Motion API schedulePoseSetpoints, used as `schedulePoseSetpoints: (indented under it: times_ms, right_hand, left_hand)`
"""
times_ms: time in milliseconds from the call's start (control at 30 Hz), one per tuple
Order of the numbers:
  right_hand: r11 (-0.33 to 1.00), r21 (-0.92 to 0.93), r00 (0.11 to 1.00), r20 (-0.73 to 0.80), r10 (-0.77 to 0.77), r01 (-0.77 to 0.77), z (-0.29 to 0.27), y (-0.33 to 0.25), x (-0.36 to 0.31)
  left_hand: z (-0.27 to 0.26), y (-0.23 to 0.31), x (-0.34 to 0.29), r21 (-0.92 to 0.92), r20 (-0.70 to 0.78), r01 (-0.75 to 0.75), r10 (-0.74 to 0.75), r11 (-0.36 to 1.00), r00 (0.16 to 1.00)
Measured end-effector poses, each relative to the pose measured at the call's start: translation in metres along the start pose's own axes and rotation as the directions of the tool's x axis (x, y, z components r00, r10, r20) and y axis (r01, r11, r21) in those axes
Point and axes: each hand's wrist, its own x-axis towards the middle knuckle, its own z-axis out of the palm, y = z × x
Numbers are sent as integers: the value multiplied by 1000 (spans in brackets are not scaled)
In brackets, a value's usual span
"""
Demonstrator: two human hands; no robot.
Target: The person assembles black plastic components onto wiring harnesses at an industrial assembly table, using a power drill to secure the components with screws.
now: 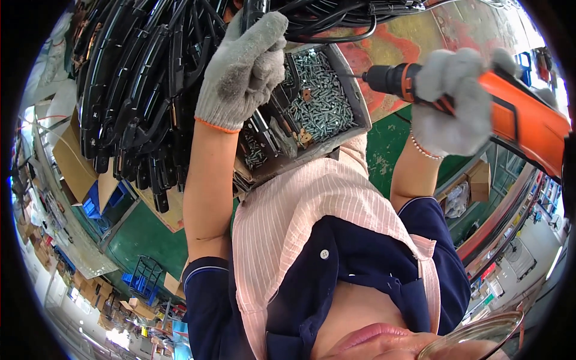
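My left hand (243, 72), in a grey knit glove with an orange cuff edge, is closed around a black plastic part (255, 13) that sticks out above the thumb. Most of that part is hidden by the glove or cut off by the frame's upper edge. On the other side, my right hand (453, 102), also gloved, grips an orange and black power screwdriver (522, 111). Its thin bit points left, over the edge of an open box (362, 111). Inside the box lie many small silvery screws (324, 96), a few copper-coloured pieces (305, 137) and dark strips.
A large heap of long black plastic parts (129, 90) fills the upper left. Black cables (354, 37) run along the top of a worn red and yellow work surface (414, 36). Cardboard (72, 159) and a blue crate (141, 282) are farther off at left, above green floor.
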Motion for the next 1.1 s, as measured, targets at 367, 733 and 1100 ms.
schedulePoseSetpoints:
  times_ms: [367,733,1100]
  right_hand:
    - [929,-324,981,-132,141,-177,-26,24,-32]
    - [986,-126,987,-133,88,-105,-18,15,-20]
    - [859,510,962,-258,93,54,-5,4,49]
  left_hand:
    - [0,-2,-3,-4,-61,-36,36,999,998]
    - [-4,-2,-1,6,-56,-43,43,999,997]
    - [-7,1,2,-73,63,-5,9,997,998]
